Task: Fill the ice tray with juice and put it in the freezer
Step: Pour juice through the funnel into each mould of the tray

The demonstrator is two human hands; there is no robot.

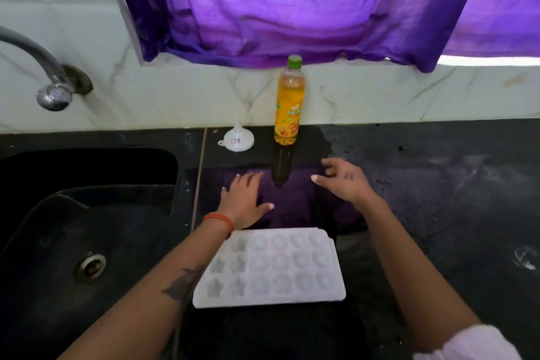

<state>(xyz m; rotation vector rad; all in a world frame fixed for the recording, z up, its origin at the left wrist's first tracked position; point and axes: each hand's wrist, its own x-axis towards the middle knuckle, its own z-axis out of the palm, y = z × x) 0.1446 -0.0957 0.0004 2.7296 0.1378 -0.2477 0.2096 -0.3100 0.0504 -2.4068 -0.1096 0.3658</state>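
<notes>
A white ice tray (270, 267) with star and round moulds lies flat on the black counter, near me. Its cavities look dry. A bottle of yellow juice (290, 102) with a green cap stands upright against the marble backsplash. A small white funnel (238, 139) rests mouth-down to the left of the bottle. My left hand (244, 202) hovers palm down just beyond the tray's far left corner, fingers spread. My right hand (343, 181) is over the counter to the right, fingers loosely apart, below the bottle. Neither hand holds anything.
A black sink (87, 228) with a metal drain fills the left side, under a chrome tap (54, 93) on the wall. A purple curtain (292, 3) hangs above the backsplash. The counter (438, 184) to the right shows wet streaks.
</notes>
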